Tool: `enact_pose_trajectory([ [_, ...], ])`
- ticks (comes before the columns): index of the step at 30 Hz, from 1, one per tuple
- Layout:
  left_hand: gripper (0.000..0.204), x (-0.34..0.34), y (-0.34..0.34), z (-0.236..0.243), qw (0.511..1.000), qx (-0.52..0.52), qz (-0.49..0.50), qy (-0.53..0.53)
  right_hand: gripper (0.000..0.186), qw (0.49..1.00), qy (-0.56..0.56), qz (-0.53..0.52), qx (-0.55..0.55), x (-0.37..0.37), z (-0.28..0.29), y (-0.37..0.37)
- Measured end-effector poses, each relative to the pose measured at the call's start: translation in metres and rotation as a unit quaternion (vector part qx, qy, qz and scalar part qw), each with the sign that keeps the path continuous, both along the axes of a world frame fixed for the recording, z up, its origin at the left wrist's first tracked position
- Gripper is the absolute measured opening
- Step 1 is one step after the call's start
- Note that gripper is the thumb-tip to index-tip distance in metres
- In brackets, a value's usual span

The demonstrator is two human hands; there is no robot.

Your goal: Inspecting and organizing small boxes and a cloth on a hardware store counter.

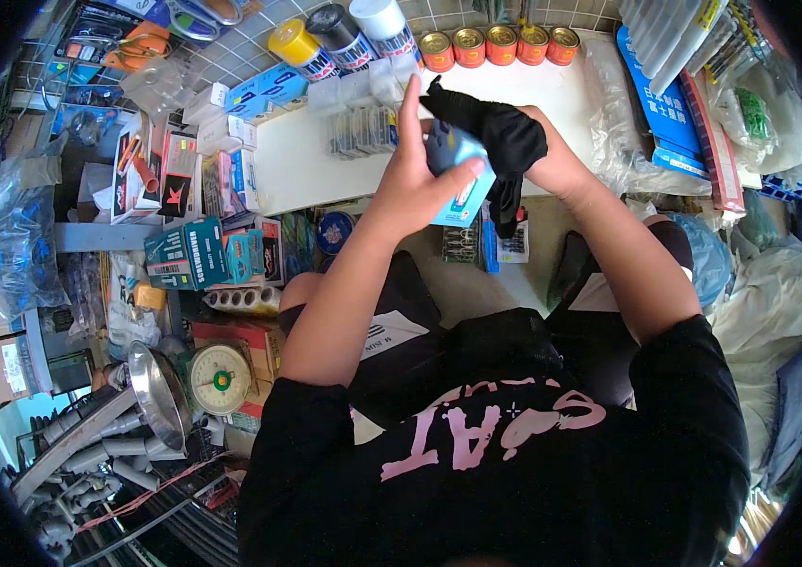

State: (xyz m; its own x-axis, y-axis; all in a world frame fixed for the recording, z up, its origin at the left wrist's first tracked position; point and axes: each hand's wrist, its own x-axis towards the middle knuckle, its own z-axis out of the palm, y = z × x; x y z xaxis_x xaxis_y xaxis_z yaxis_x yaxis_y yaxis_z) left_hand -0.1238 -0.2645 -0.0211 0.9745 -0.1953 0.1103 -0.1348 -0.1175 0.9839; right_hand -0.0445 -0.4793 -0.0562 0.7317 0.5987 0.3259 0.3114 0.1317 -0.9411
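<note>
In front of me, over the edge of a white shelf (311,170), my left hand (412,187) grips a small light-blue box (465,200). Its thumb presses on the near face and the fingers stretch upward behind. My right hand (553,156) is closed around a bunched black cloth (507,130), which lies against the upper right of the box. A loose end of the cloth hangs down beside the box. The cloth hides most of my right fingers, and the box's upper part is blurred.
Several small orange cans (501,45) line the back of the shelf, beside yellow, black and white spray cans (332,38). Blister packs (361,132) lie left of my hands. A teal screwdriver box (183,255) and a dial scale (220,378) stand left. Plastic-wrapped goods (623,123) are right.
</note>
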Motion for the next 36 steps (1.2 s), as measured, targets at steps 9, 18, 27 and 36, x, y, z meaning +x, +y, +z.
enact_pose_trajectory([
  [9, 0.122, 0.008, 0.009, -0.002, 0.924, 0.239, 0.028, -0.298, 0.063, 0.993, 0.106, 0.027, 0.042, -0.005, 0.007, 0.014],
  [18, 0.132, 0.012, 0.004, -0.008, 0.981, 0.083, 0.05, -0.168, 0.08, 0.991, 0.127, 0.041, 0.031, -0.011, 0.002, 0.018],
  [27, 0.128, 0.005, 0.008, -0.008, 0.942, 0.205, 0.029, -0.263, 0.093, 0.986, 0.118, 0.089, 0.072, -0.016, -0.002, 0.016],
  [36, 0.116, -0.002, 0.0, -0.005, 0.897, 0.292, 0.006, -0.333, 0.043, 0.935, 0.326, 0.006, 0.139, -0.01, -0.019, 0.02],
])
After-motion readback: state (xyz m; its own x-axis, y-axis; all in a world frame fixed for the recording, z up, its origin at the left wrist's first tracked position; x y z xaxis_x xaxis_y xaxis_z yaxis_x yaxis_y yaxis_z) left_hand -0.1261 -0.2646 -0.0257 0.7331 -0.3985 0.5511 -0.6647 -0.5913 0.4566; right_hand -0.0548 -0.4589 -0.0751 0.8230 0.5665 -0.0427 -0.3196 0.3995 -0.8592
